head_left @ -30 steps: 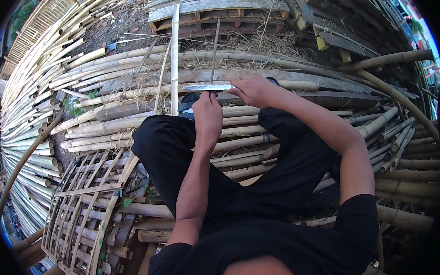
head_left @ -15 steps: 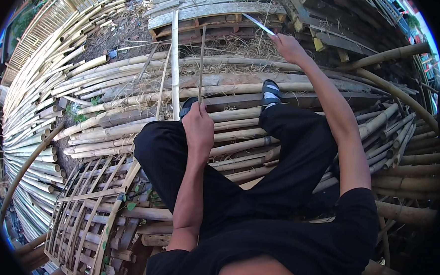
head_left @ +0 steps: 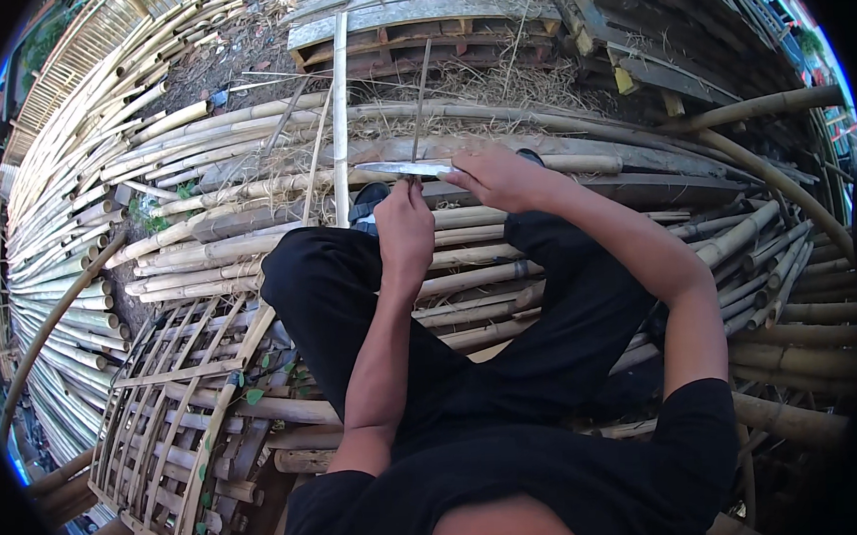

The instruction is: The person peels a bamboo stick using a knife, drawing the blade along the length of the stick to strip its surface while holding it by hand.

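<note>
My left hand (head_left: 406,232) is closed round the near end of a thin bamboo strip (head_left: 422,93), which points away from me. In my right hand (head_left: 501,178) is a knife (head_left: 399,168), its handle hidden in the fist. The bright blade lies crosswise over the strip, just beyond my left fingers, with its tip toward the left. From this angle I cannot tell how firmly the blade touches the strip. A wider pale bamboo slat (head_left: 341,107) stands to the left of my left hand, with a thinner strip (head_left: 318,157) beside it.
Bamboo poles (head_left: 486,255) lie beneath my legs, and more poles (head_left: 68,238) are stacked at the left. A wooden pallet (head_left: 415,18) stands ahead amid straw. A woven bamboo lattice (head_left: 179,416) sits at lower left. A crooked pole (head_left: 759,110) juts in at the right.
My right hand has swung the knife from far right down and left to the strip. My left hand has shifted slightly right, and the strip leans more to the right.
</note>
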The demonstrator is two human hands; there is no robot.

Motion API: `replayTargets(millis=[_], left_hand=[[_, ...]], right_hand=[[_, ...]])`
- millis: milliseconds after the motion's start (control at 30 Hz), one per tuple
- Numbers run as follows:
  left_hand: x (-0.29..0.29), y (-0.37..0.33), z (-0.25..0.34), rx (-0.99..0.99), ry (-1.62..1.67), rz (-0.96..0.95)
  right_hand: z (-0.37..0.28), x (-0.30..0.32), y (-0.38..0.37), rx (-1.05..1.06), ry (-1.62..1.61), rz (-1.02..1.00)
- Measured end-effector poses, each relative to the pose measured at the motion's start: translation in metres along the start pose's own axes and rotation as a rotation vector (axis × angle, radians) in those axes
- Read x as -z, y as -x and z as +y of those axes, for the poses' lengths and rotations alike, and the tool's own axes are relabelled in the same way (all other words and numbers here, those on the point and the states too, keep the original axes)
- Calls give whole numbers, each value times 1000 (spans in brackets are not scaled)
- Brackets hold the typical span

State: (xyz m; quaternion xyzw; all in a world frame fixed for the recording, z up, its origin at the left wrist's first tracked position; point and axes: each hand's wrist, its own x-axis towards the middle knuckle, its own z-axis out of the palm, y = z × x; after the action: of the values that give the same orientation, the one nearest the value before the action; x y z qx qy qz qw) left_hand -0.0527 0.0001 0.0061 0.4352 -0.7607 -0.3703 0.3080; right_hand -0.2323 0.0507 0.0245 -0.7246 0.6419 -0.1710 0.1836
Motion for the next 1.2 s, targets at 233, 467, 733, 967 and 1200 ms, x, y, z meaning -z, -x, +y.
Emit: replayTargets(millis=[233,467,733,967,1200], left_hand=[[5,1,-1,21,-75,3],[1,3,-2,-6,-181,-33],[22,7,-2,53,-217,-7],[16,1,4,-34,-121,-27],[8,2,4,-30,-81,-30]], right_hand=[[-11,-5,-3,-90,-87,-103],[8,-3,-5,-66,59,-68],[102,51,-25,-556,82,163],[90,71,13,-460,-41,398],[7,31,-9,-126,-63,21]])
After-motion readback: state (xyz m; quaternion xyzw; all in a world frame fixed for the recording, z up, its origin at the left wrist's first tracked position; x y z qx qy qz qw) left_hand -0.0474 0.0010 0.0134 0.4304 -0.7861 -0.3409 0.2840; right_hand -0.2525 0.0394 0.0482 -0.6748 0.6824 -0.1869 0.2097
